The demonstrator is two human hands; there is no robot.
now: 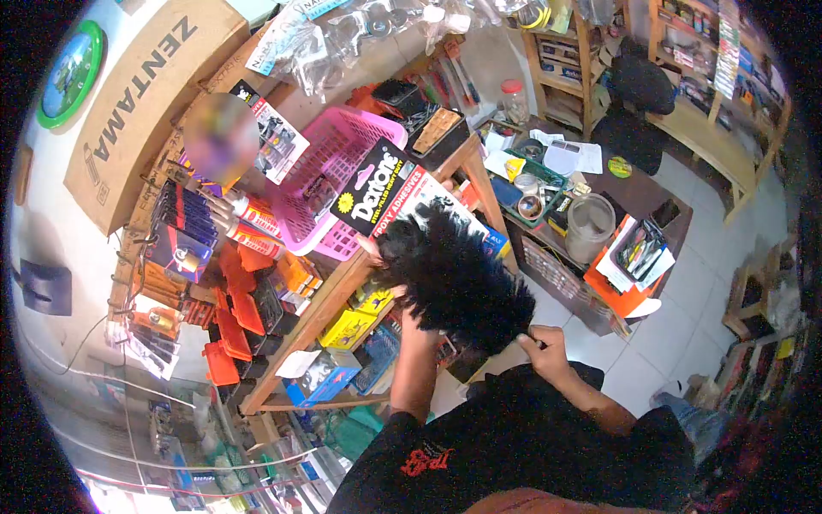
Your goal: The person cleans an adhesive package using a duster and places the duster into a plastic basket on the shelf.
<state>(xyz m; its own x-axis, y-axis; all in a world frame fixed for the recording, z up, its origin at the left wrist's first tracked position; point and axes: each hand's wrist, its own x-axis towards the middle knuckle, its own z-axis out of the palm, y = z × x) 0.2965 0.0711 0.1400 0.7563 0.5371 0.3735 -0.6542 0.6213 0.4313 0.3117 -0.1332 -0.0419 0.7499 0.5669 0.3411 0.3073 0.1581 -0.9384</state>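
Note:
A black feather duster (458,278) lies across the front of a black, white and red Dextone epoxy adhesive card (419,204). My right hand (548,353) is closed at the duster's lower right end, fingers pinched on it. My left hand (402,300) is closed at the card's lower left edge, with a fingertip showing there; the duster's feathers hide most of its fingers. Behind the card stands a pink plastic basket (301,218) with a few small items inside.
A wooden shelf (312,317) holds orange boxes, a yellow box (347,328) and a blue box (324,377). To the right, a desk carries a clear plastic jar (591,224) and a tray of pens (642,250). A ZENTAMA carton (141,111) leans at upper left.

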